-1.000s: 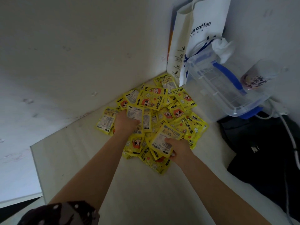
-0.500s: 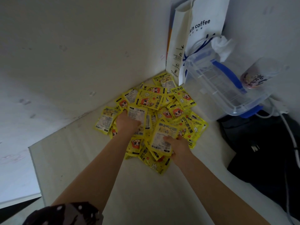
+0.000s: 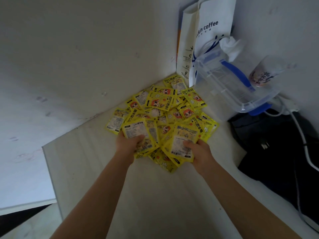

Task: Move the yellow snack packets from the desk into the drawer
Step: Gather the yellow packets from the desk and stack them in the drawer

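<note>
Head view: I see the yellow snack packets heaped in the desk corner. My left hand grips one bundle, my right hand another. At 1 o'clock stands a paper bag reading "kin coffee"; at 2 o'clock, a clear container and a printed cup.

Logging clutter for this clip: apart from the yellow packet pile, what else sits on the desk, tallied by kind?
White paper coffee bag: 1
Clear plastic box with blue handle: 1
Printed drink cup: 1
Crumpled white tissue: 1
Black bag: 1
White cable: 1
Total: 6
The packet pile overlaps too much to count.
</note>
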Motion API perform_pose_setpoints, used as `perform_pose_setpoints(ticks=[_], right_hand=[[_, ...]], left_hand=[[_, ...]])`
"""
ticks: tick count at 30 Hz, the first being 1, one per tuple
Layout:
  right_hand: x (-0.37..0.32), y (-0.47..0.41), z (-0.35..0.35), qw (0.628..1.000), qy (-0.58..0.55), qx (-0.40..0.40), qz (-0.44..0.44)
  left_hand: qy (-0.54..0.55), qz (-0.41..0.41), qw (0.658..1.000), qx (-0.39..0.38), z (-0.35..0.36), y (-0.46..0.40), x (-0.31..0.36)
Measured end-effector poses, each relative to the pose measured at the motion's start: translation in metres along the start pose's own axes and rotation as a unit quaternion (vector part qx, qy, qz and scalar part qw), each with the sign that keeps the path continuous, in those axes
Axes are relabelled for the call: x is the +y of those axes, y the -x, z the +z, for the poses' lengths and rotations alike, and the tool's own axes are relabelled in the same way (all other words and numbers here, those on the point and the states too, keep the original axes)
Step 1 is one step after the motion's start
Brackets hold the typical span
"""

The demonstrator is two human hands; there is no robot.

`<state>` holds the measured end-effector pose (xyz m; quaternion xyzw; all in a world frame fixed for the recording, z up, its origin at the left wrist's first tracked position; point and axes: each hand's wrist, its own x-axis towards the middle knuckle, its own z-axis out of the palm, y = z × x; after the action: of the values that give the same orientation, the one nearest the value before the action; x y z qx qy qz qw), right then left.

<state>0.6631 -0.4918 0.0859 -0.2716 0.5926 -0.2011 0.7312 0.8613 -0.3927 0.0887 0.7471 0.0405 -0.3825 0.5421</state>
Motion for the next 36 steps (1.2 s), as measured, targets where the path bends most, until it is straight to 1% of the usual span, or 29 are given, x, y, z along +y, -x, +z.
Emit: perform_pose_setpoints(ticks=[9, 14, 19, 26, 33, 36], right_hand=[[0.027, 0.048, -0.046, 0.999, 0.044, -0.022, -0.020], [0.049, 0.080, -0.071, 0.995, 0.082, -0.040, -0.038], [0.078, 0.111, -0.100, 0.996, 0.072, -0.024, -0.043], [0.150, 0.161, -0.134, 0.998, 0.052, 0.007, -0.042], [0.241, 0.231, -0.168, 0.994, 0.042, 0.074, -0.070], [0.275, 0.267, -0.185, 0.994, 0.025, 0.073, -0.075]], left_hand=[[0.058, 0.003, 0.998, 0.000, -0.044, 0.080, -0.059], [0.088, -0.014, 0.996, 0.002, -0.059, 0.118, -0.092], [0.085, -0.022, 0.996, -0.013, -0.073, 0.148, -0.124], [0.046, -0.025, 0.997, -0.054, -0.106, 0.191, -0.172], [-0.004, -0.016, 0.992, -0.127, -0.157, 0.247, -0.224], [-0.025, -0.017, 0.988, -0.150, -0.171, 0.274, -0.244]])
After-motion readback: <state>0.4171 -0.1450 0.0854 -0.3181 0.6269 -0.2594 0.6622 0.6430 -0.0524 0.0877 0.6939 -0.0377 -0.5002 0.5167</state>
